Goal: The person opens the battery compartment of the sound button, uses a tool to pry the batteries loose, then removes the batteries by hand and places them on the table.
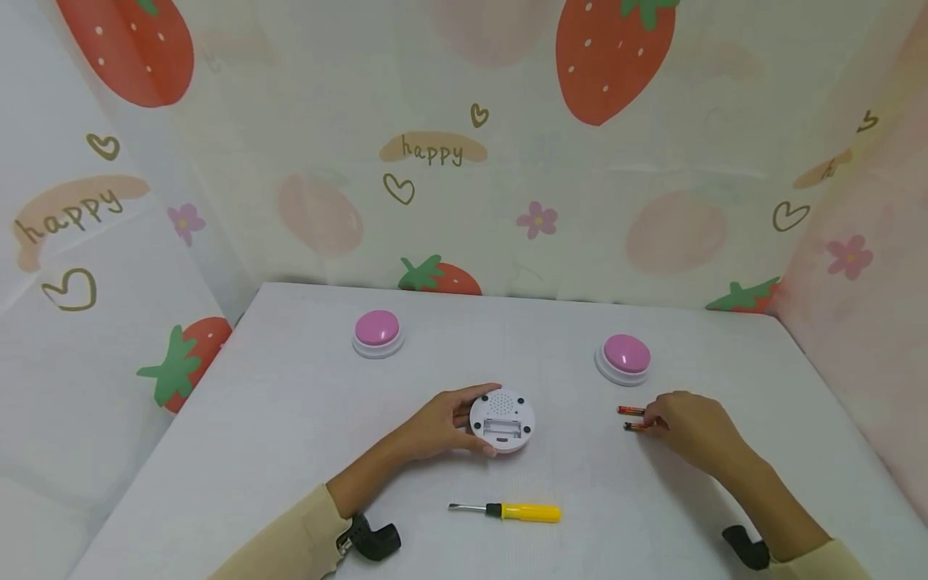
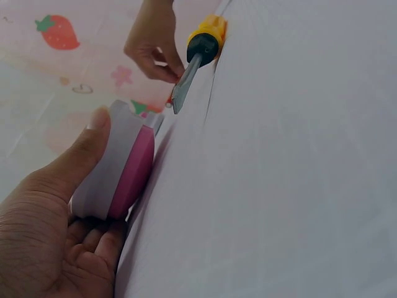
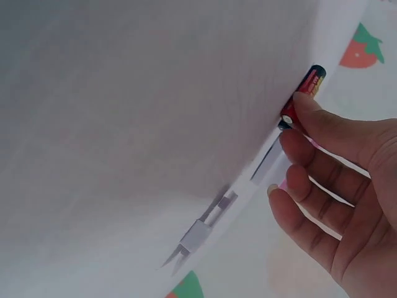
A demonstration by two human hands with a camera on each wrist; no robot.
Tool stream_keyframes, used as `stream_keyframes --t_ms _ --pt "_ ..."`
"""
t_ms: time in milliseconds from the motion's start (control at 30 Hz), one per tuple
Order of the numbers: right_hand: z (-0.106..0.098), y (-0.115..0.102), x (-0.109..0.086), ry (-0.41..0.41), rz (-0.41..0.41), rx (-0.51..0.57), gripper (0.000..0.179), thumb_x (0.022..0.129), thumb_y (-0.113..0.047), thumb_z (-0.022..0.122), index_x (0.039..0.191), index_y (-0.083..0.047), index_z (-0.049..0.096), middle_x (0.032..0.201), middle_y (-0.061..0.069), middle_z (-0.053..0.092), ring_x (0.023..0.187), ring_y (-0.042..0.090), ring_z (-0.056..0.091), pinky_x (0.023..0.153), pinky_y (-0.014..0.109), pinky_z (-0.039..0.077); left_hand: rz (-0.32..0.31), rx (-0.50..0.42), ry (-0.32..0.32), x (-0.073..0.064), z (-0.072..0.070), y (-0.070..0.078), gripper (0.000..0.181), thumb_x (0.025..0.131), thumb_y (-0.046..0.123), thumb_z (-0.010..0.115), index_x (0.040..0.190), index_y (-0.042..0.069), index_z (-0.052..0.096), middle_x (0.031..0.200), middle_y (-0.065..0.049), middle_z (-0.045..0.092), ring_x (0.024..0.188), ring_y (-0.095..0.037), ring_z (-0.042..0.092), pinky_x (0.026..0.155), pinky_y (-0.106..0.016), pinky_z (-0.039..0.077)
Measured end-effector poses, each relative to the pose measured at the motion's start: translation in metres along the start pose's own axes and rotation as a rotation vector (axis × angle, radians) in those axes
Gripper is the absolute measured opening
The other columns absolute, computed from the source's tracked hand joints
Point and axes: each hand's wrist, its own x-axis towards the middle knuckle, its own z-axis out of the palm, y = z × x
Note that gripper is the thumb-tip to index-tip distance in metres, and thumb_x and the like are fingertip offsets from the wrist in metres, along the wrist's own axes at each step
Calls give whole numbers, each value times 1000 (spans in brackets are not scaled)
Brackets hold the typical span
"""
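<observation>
**Upturned pink-and-white device held in left hand, battery pinched in right**

The round device (image 1: 516, 403) is held at the middle of the white table (image 1: 290, 403), its pink dome facing down and its white base turned up. An uncovered battery slot (image 1: 502, 429) is shown in the base. The rim is gripped by the left hand (image 1: 441, 424), with the thumb set on the near side and the fingers curled round the far side.

To the right, the nearer battery (image 1: 634, 427) is pinched by the thumb and fingers of the right hand (image 1: 692, 427). The farther battery (image 1: 629, 411) is seen just beside it, roughly parallel.

A yellow-handled screwdriver (image 1: 531, 512) is laid in front of the device, its tip pointed left. Behind, two pink-topped buttons are placed dome up, the left button (image 1: 377, 329) well apart from the right button (image 1: 627, 354). The table is backed by a strawberry-printed cloth (image 1: 580, 169).
</observation>
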Motion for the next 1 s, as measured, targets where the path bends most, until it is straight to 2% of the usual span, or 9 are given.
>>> stream_keyframes --t_ms 200,367,567,800,1000 --pt "0 0 1 11 -3 -15 11 79 -15 86 88 -14 80 84 -2 72 75 17 62 64 38 57 1 -2 4 1 0 0 89 78 17 90 155 18 44 153 1 49 133 -17 54 107 -25 45" --pt "-3 -7 0 25 30 12 11 81 -17 86 89 -12 79 79 -4 69 73 15 60 63 35 55 2 -8 1 1 0 0 90 78 17 90 155 19 43 153 1 49 132 -16 54 106 -24 45" --pt "-11 -31 -1 51 33 73 12 82 -15 84 93 -13 79 74 -9 60 70 11 53 58 28 47 3 -16 4 0 1 0 89 78 16 90 155 19 44 152 1 50 131 -16 55 106 -24 46" --pt "-16 -61 11 95 2 83 28 83 -25 86 106 -12 78 81 -8 65 75 13 60 63 29 53 4 -9 6 0 0 0 89 78 17 90 155 19 44 152 1 49 132 -16 54 107 -24 45" --pt "-18 -84 24 54 -12 137 36 84 -31 84 114 -13 76 88 -6 68 80 15 61 64 28 53 6 -15 -1 -1 0 1 89 79 17 90 155 20 44 152 1 50 132 -16 54 107 -24 45"
